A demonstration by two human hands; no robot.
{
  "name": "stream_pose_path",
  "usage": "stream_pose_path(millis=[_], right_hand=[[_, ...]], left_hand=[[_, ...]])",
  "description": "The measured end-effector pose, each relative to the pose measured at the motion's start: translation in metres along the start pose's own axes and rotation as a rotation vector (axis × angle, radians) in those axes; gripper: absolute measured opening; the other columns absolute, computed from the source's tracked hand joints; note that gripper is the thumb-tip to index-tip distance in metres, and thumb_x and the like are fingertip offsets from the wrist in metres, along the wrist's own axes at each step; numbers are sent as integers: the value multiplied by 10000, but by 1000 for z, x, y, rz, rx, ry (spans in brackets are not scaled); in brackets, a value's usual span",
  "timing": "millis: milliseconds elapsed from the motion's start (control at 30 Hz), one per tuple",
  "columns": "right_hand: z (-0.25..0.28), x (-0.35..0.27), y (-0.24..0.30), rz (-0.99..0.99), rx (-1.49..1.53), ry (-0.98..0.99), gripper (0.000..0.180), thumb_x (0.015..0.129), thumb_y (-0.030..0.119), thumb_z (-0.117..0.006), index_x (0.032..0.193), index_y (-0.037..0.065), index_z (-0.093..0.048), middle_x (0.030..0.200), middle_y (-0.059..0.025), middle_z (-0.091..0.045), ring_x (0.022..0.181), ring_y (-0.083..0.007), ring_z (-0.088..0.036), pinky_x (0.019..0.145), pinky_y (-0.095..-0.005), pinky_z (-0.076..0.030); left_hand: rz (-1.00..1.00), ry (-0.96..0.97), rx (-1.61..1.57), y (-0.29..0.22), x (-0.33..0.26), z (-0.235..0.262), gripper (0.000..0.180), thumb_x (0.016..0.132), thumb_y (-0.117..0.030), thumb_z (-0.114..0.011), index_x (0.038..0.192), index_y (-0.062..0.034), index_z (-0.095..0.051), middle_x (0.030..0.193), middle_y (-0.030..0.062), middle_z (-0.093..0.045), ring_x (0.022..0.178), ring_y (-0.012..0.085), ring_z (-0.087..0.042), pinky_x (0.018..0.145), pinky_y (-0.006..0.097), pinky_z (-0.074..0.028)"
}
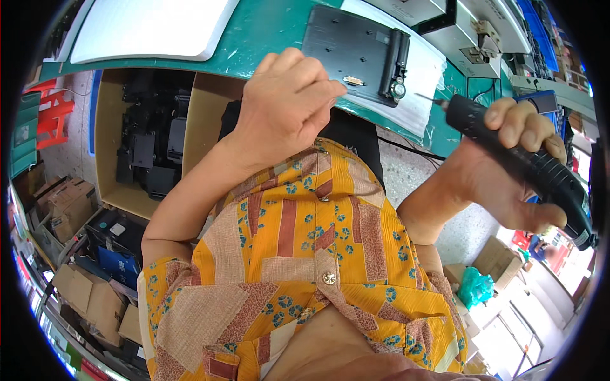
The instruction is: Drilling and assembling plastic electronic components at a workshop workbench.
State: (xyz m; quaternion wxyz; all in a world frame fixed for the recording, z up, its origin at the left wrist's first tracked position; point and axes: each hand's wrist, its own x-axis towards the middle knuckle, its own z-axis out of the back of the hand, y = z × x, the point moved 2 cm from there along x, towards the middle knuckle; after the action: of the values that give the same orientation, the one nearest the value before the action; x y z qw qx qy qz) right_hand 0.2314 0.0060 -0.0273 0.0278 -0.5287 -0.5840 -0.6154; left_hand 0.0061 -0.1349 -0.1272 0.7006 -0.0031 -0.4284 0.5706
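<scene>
Our right hand [508, 171] has its grip wrapped around a black ribbed electric screwdriver [527, 165], whose thin metal bit [429, 98] points toward a dark grey flat metal panel [356, 54]. The panel carries a black cylindrical hinge part [395, 66] along its right edge and lies on a white foam sheet [419, 95] on the green table [267, 32]. Our left hand [286, 105] hovers at the table's edge, its grip curled narrow; we cannot tell whether it pinches anything. Below the table, an open brown cardboard box [108, 127] holds black moulded parts [155, 143]. More cardboard boxes [82, 292] sit on the floor.
</scene>
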Motion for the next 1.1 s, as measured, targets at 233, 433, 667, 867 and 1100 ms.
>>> stream_pose_path(millis=[233, 433, 667, 867, 1100], right_hand=[[20, -31, -59, 57, 29, -246, 698, 942, 684, -595, 1248, 56, -603, 976, -141, -620, 817, -275, -612, 737, -437, -521], [34, -47, -69, -64, 383, -374, 562, 820, 477, -789, 1170, 75, -609, 1026, -90, -577, 939, -213, -529, 817, -364, -460], [20, -21, -82, -61, -224, -353, 587, 901, 600, -663, 1060, 43, -570, 907, -114, -513, 785, -258, -499, 719, -415, -445], [9, -21, -76, 5, -297, -429, 558, 898, 560, -683, 1012, 28, -561, 880, -126, -514, 763, -261, -497, 709, -412, -439], [9, -18, -76, -3, -393, -484, 560, 891, 547, -694, 970, 14, -540, 852, -117, -504, 735, -261, -492, 693, -402, -446]], left_hand=[[213, -186, 335, 10, 24, 7, 579, 803, -296, -850, 1257, -13, -628, 1125, 164, -657, 1006, 341, -632, 824, 409, -526], [468, 97, 526, -14, 51, -38, 1205, 686, -806, -712, 1531, 0, -412, 1432, 367, -449, 1236, 478, -473, 936, 566, -390], [503, 127, 454, -9, 50, -22, 1116, 639, -589, -789, 1492, 53, -463, 1462, 450, -409, 1284, 569, -429, 1001, 630, -331], [418, 135, 374, -4, 30, -3, 1122, 582, -532, -798, 1477, 65, -480, 1443, 447, -415, 1279, 544, -435, 995, 628, -333], [133, 41, 321, -19, 11, -3, 1002, 600, -489, -784, 1473, -71, -525, 1472, 264, -452, 1323, 537, -405, 981, 651, -341]])
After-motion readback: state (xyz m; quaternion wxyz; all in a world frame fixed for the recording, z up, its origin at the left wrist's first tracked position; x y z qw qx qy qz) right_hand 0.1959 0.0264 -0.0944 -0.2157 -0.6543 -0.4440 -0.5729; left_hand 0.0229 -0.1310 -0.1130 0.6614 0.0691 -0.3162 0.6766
